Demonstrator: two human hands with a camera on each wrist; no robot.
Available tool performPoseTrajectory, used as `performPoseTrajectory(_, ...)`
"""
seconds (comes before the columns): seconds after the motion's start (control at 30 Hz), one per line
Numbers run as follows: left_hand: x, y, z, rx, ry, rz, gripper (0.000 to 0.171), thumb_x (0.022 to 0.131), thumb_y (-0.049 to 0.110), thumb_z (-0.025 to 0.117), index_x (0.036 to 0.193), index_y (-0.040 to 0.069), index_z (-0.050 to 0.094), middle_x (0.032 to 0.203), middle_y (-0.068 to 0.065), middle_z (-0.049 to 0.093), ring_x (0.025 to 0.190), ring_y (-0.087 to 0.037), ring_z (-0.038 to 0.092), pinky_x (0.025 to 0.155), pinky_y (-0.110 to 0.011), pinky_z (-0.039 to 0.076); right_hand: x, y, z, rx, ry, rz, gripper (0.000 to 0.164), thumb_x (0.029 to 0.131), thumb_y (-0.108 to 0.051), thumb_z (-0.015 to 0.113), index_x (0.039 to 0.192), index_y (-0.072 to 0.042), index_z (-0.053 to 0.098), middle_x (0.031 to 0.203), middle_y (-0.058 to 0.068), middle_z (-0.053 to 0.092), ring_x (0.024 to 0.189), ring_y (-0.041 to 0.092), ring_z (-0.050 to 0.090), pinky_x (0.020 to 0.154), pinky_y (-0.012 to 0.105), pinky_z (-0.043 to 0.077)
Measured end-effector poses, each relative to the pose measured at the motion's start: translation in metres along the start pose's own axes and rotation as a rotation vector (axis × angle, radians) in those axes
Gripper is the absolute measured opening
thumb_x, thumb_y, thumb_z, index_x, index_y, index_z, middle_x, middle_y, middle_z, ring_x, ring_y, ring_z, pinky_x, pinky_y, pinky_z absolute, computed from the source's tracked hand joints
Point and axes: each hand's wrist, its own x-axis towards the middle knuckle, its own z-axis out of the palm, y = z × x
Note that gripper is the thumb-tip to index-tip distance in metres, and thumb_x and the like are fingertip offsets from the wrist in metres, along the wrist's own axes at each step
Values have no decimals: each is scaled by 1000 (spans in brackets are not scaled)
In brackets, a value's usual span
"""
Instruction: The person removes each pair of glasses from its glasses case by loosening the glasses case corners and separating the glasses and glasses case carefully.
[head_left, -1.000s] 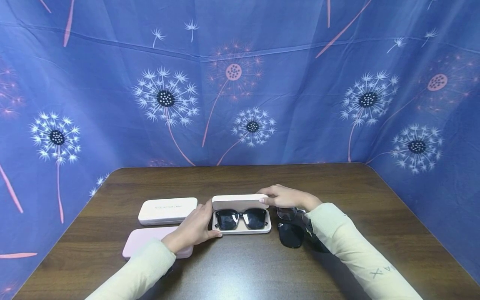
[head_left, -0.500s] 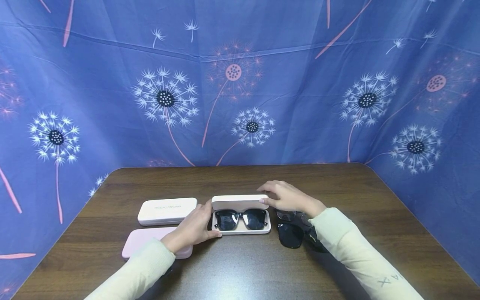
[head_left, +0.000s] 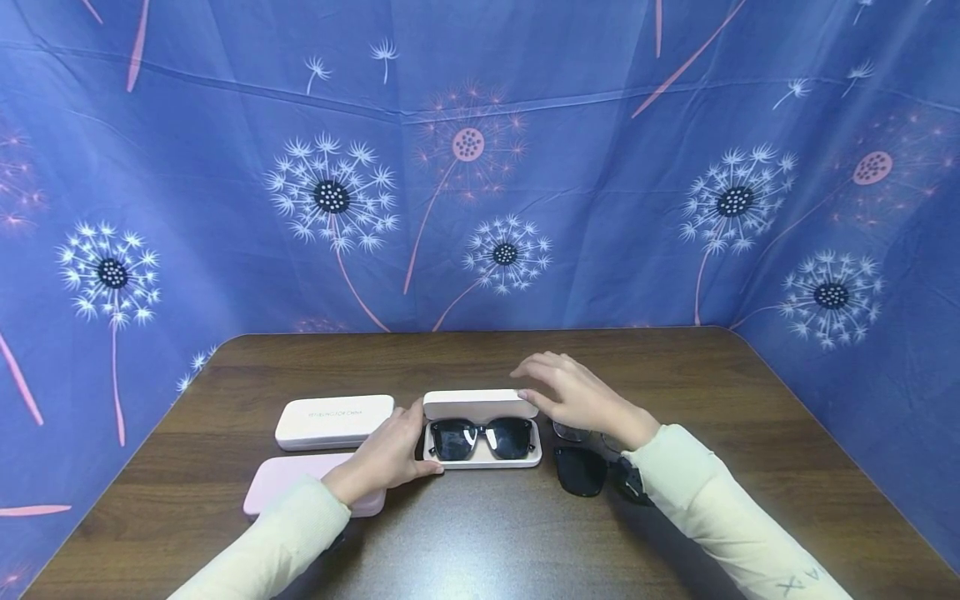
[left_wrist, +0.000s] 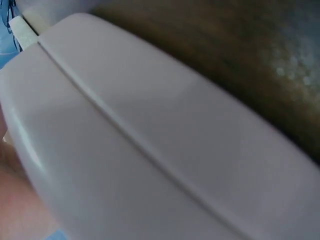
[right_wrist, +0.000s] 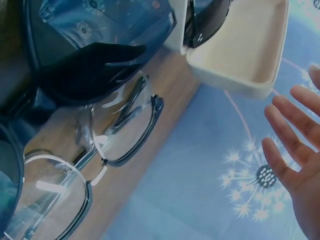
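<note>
A white glasses case (head_left: 482, 402) stands with its lid raised, and black sunglasses (head_left: 454, 440) lie inside with lenses facing the front. At its left end my left hand (head_left: 386, 450) holds it, thumb at the front corner and fingers behind. My right hand (head_left: 588, 398) hovers past the lid's right corner, thumb tip close to that corner, fingers spread and holding nothing. Under the right wrist lie another pair of dark sunglasses (head_left: 581, 472) and, behind them, clear-lensed glasses (right_wrist: 99, 175). The right sleeve partly covers both.
A closed white glasses case (head_left: 335, 422) lies left of the left hand. In front of it is a closed pink case (head_left: 288, 483), partly covered by the left forearm. The brown wooden table (head_left: 487, 542) backs onto a blue dandelion-print cloth (head_left: 585, 167).
My right hand has lifted back off the lid's right end, its fingers spreading and the wrist shifting right. The left hand, the case and its sunglasses have not moved.
</note>
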Motion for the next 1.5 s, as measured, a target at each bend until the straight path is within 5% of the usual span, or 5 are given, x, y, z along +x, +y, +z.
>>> performPoseTrajectory(0.33, 0, 0, -1, 5, 5, 15, 103, 62, 39, 82, 134, -13, 29, 119, -23, 56, 105, -32, 54, 93, -42, 43, -2, -19, 6, -59, 82, -137, 22, 85, -20, 62, 104, -10, 65, 103, -2, 63, 95, 13, 56, 81, 31, 45)
performPoseTrajectory(0.7, 1, 0, 0, 8, 11, 18, 103, 61, 40, 82, 134, -12, 30, 119, -22, 57, 103, -31, 54, 92, -42, 44, -7, -36, 20, -96, 76, -207, 22, 82, -21, 65, 103, -13, 63, 101, -1, 63, 94, 12, 56, 80, 31, 46)
performPoseTrajectory(1.5, -1, -1, 1, 25, 33, 45, 100, 61, 40, 82, 130, -12, 32, 112, -22, 60, 97, -32, 55, 88, -42, 45, -14, -45, 58, -379, 19, -146, 22, 79, -26, 67, 97, -14, 62, 94, -3, 59, 87, 15, 54, 78, 32, 45)
